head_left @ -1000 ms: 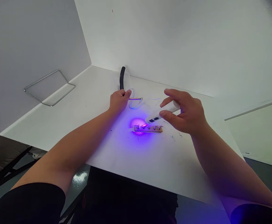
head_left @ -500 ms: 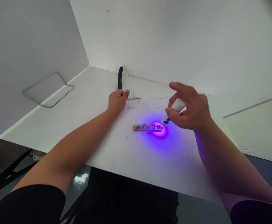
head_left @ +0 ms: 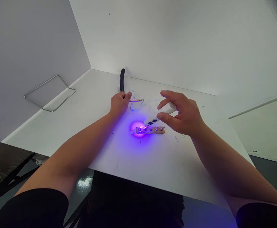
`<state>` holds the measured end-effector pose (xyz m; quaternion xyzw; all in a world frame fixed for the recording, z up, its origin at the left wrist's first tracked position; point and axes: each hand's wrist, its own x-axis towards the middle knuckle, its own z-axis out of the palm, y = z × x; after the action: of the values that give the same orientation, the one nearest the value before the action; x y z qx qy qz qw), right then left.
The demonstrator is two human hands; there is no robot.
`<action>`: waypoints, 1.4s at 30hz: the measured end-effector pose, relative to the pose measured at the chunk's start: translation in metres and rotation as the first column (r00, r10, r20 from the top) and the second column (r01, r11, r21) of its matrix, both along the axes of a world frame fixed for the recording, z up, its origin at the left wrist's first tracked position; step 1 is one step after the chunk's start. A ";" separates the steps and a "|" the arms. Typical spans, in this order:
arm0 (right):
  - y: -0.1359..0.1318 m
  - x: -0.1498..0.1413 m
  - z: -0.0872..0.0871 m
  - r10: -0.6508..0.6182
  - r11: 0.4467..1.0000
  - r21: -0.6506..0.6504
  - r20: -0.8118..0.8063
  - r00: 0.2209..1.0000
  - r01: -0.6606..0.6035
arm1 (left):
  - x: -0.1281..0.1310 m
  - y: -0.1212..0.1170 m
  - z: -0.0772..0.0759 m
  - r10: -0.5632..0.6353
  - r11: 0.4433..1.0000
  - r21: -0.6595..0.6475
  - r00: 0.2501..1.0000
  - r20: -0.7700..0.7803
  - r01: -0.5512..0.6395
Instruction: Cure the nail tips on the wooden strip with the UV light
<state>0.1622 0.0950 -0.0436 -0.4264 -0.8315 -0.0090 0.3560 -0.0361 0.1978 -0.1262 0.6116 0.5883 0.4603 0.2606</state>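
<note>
My right hand (head_left: 180,115) grips a white pen-shaped light (head_left: 158,114) between thumb and fingers, its tip pointing down-left. A violet glow (head_left: 137,128) falls on the left end of a small wooden strip with several metal studs (head_left: 150,130) lying on the white table (head_left: 119,152). My left hand (head_left: 119,103) rests on the table as a loose fist and pinches a thin pink rod (head_left: 136,100), beside a loop of thin clear wire (head_left: 135,106).
A black curved tube (head_left: 122,79) stands at the back wall behind my left hand. A bent metal wire frame (head_left: 49,93) leans in the left corner. White panels enclose the table at back and left. Small dark specks lie near the strip.
My right hand swung the light back from the right end of the strip to its left end, and the violet spot moved with it. My left hand stayed put.
</note>
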 end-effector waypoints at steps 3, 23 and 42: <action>0.000 -0.002 -0.002 0.000 1.000 -0.023 -0.020 1.000 0.000 | 0.000 0.000 -0.001 0.002 1.000 0.000 1.000 0.004 -0.002; -0.001 0.016 0.005 -0.144 0.984 0.112 0.059 0.988 0.137 | 0.000 -0.002 -0.001 0.006 1.000 0.008 1.000 0.006 -0.006; -0.003 0.002 -0.002 0.001 1.000 0.016 -0.080 0.997 0.000 | 0.000 0.000 -0.003 -0.003 1.000 0.016 1.000 0.019 0.003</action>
<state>0.1642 0.0917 -0.0458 -0.4232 -0.8167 0.0015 0.3923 -0.0359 0.1980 -0.1288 0.6102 0.5812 0.4705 0.2618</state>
